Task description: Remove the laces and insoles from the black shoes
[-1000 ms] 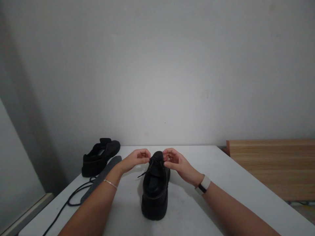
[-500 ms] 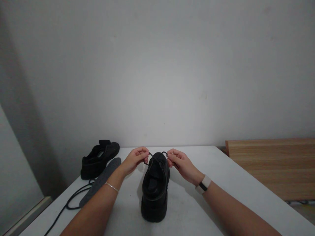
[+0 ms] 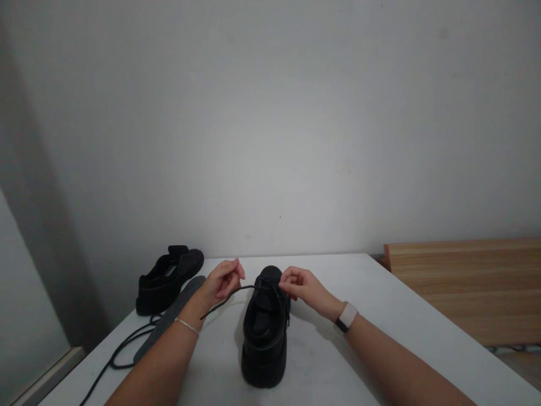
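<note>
A black chunky-soled shoe (image 3: 264, 332) stands in the middle of the white table (image 3: 338, 361), heel toward me. My left hand (image 3: 221, 280) is closed in a pinch on the black shoelace (image 3: 236, 292), which stretches from the shoe's lacing out to the left and hangs down behind the hand. My right hand (image 3: 298, 285) is closed at the right side of the lacing, pinching the lace there. A thin bracelet is on my left wrist and a pale band on my right.
A second black shoe (image 3: 167, 278) lies at the table's back left. Beside it are a grey insole (image 3: 169, 317) and a loose black lace (image 3: 122, 345) running toward the left edge. A wooden board (image 3: 465, 282) lies to the right. A plain wall stands close behind.
My left hand has drawn the lace out to the left, away from the shoe. Both hands sit a little lower and further apart than before.
</note>
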### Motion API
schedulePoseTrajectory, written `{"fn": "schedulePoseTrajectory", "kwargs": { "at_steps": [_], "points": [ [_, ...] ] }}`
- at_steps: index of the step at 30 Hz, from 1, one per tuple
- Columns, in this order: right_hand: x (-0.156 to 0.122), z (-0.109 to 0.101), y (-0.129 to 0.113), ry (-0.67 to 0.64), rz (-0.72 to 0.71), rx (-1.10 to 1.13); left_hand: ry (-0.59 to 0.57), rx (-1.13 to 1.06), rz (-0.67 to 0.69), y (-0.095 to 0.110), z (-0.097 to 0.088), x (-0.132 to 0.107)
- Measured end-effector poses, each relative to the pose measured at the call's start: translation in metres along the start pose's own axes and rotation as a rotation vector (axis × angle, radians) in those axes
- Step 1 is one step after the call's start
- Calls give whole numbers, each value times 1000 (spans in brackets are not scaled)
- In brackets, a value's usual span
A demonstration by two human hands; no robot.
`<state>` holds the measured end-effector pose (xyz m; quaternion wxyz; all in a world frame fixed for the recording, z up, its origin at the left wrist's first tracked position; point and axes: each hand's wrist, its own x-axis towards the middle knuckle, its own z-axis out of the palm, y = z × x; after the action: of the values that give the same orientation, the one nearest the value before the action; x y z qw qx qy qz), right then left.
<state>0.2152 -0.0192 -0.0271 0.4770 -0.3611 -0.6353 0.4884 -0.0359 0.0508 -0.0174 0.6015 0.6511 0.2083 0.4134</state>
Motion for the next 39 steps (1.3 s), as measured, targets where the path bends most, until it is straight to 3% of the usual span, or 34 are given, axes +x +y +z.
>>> {"fn": "schedulePoseTrajectory", "kwargs": {
  "at_steps": [4,11,15,26,33,39],
  "points": [
    [2,0,3,-6,-47,-34,25,76,2,3,4,4],
    [2,1,5,60,-121,-111,-120,283,-117,-3,12,4],
    [5,1,9,87,-128,-90,-97,330,-79,-4,12,5],
    [1,1,1,-3,-160,4,-130,308,-102,0,17,3],
    [1,2,1,42,-129,75,-38,287,-57,-5,14,8],
    [4,0,6,54,-82,83,-51,167,-126,-5,13,4]
  ]
}}
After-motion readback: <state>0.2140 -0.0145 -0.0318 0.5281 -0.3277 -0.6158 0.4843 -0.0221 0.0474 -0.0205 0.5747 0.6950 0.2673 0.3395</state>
